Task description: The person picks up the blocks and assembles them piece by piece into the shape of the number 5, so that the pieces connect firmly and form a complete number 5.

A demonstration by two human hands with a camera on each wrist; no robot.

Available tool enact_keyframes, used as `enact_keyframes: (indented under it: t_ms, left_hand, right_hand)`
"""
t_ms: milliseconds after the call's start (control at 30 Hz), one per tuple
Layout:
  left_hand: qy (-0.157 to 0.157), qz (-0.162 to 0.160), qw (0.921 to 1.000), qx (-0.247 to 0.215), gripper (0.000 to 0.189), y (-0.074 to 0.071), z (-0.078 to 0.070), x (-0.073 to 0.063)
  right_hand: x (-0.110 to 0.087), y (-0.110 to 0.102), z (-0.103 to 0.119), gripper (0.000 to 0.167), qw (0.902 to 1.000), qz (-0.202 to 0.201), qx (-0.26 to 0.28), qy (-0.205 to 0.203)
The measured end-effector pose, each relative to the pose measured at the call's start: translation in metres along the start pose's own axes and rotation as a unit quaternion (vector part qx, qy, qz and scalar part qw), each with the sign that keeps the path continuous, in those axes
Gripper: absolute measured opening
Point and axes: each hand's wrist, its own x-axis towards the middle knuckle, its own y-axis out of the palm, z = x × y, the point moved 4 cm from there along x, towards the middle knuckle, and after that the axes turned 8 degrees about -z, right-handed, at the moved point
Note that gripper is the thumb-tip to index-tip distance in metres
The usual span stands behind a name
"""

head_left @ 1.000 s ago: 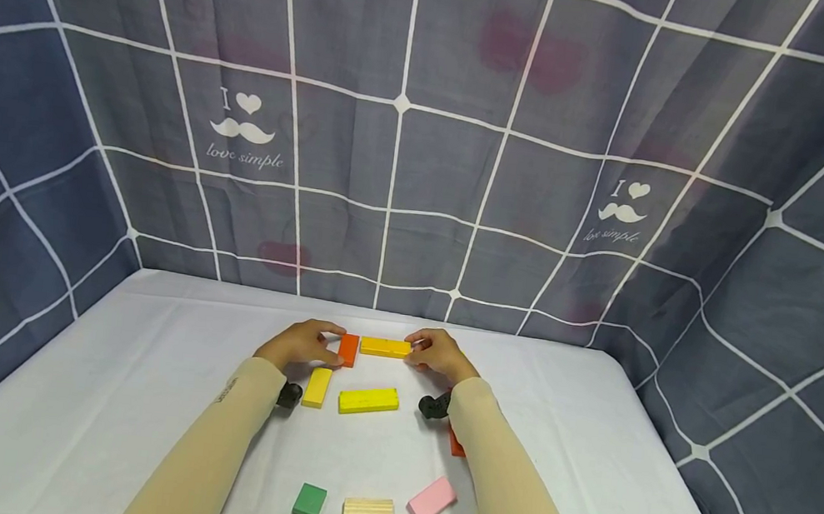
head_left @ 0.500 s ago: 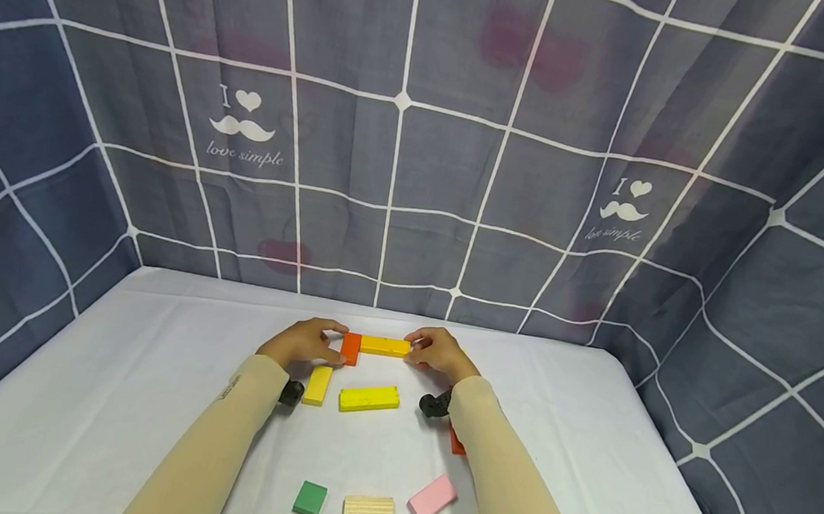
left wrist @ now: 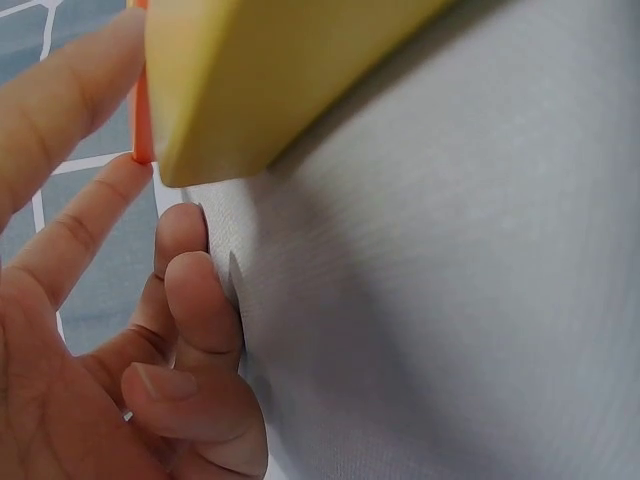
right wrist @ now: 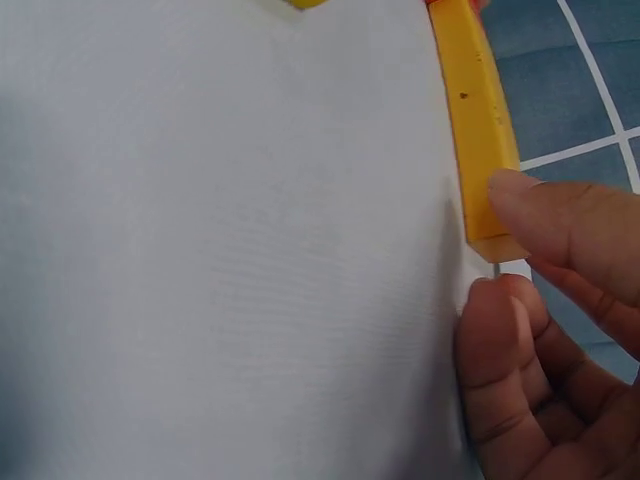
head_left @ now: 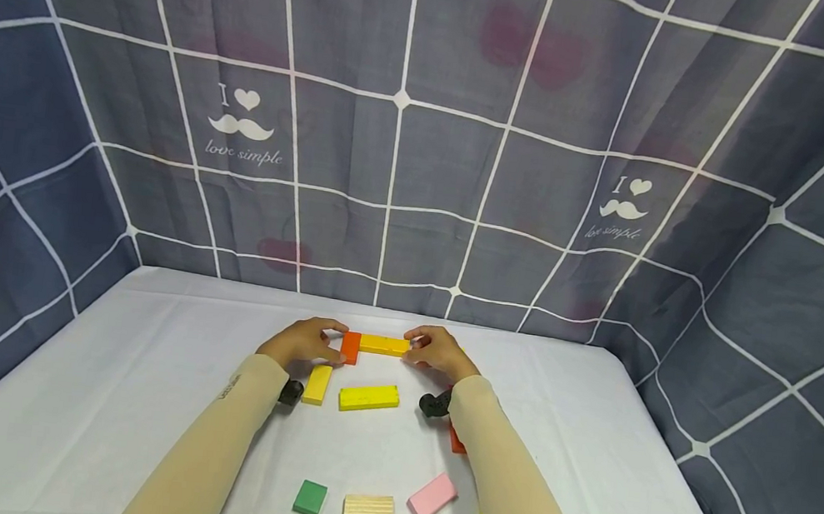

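Note:
Near the table's back edge, my left hand [head_left: 304, 341] pinches a red-orange block [head_left: 350, 348] between thumb and index finger. That block stands lengthwise to me, its right side against the left end of a long orange-yellow block [head_left: 383, 345]. My right hand [head_left: 441, 353] pinches the long block at its right end, thumb [right wrist: 560, 225] on the near side. In the left wrist view, a yellow block [left wrist: 270, 70] in front hides most of the red-orange block; only a strip of it [left wrist: 142, 125] shows between my fingers.
Closer to me lie a yellow block [head_left: 317, 385], a bright yellow block [head_left: 369, 398], a green block [head_left: 309, 498], a ridged wooden block [head_left: 368, 511] and a pink block [head_left: 432, 498]. My right arm partly covers a red block [head_left: 457, 441]. A grey checked curtain [head_left: 430, 158] hangs behind.
My left hand has slid the red-orange block slightly right, closing the small gap to the orange-yellow block. The right hand has hardly moved.

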Motion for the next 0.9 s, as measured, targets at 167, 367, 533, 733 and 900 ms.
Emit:
enact_keyframes:
  t_ms: [167, 367, 533, 733, 900]
  left_hand:
    - [0.004, 0.001, 1.0, -0.001, 0.067, -0.001, 0.001, 0.0]
    - [0.01, 0.0, 1.0, 0.0, 0.066, 0.0, 0.001, 0.0]
    - [0.01, -0.002, 0.9999, -0.004, 0.066, 0.0, 0.001, 0.0]
    - [0.005, -0.008, 1.0, -0.001, 0.065, 0.0, 0.004, 0.001]
    - [0.007, -0.007, 0.9999, 0.003, 0.066, -0.001, 0.002, 0.0]
  right_hand:
    - [-0.002, -0.005, 0.003, 0.04, 0.9997, 0.015, 0.016, -0.006]
    - [-0.005, -0.015, 0.006, 0.04, 0.9973, 0.007, 0.067, -0.029]
    - [-0.006, -0.026, 0.0, 0.04, 0.9924, -0.005, 0.122, -0.019]
    - [-0.008, -0.041, -0.006, 0.034, 0.9835, -0.049, 0.174, -0.015]
    - [-0.009, -0.055, -0.016, 0.031, 0.976, -0.086, 0.2, -0.01]
